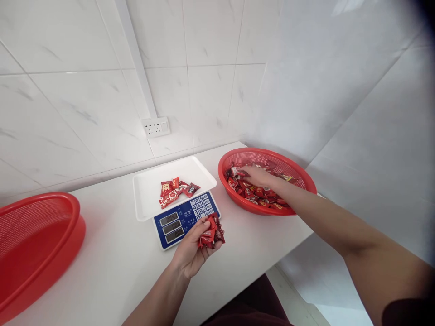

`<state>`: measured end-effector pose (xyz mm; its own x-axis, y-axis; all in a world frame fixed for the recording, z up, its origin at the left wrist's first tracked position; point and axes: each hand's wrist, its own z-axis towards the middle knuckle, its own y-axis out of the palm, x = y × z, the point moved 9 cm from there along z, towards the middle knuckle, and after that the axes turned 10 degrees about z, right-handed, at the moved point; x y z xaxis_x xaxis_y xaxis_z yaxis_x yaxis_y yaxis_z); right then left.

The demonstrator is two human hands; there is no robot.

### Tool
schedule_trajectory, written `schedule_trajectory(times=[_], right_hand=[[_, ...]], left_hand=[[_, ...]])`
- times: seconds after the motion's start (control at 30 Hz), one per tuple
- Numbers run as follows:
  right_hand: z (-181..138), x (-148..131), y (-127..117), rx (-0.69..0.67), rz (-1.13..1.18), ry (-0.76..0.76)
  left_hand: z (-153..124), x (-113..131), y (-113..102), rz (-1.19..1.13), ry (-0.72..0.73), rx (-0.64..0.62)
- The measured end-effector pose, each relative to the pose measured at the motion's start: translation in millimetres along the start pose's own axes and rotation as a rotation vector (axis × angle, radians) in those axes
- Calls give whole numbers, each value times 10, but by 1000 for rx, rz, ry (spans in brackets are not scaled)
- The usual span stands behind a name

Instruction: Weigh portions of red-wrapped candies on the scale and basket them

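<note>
Supporting surface: one white tabletop (112, 244), smooth finish. Resting directly on it: an electronic price-computing scale (186, 213) with blue keypad panel and white tray. Right of the scale, just beside it: one oval red plastic basket (246, 204) with perforated walls. Left of the scale, well apart: a second red perforated basket (73, 237), only partly within view.

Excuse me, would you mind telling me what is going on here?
The person's left hand holds several small red packets near a scale, whose white tray carries a few loose packets. The right hand is in a red basket, among many similar packets. A second red basket stands at the left.
</note>
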<state>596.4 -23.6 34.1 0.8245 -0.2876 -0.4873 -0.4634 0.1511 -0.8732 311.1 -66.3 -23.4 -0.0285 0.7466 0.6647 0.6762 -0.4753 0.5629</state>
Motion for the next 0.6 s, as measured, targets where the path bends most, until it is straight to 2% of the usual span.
schedule_trajectory(times=[0.27, 0.5, 0.6], right_hand=[[21, -56, -255, 57, 16, 17], [224, 13, 20, 73, -42, -5], [231, 41, -17, 92, -26, 16]], left_hand=[[-7, 44, 8, -35, 15, -6], [-17, 45, 24, -30, 17, -15], [-31, 56, 16, -26, 17, -10]])
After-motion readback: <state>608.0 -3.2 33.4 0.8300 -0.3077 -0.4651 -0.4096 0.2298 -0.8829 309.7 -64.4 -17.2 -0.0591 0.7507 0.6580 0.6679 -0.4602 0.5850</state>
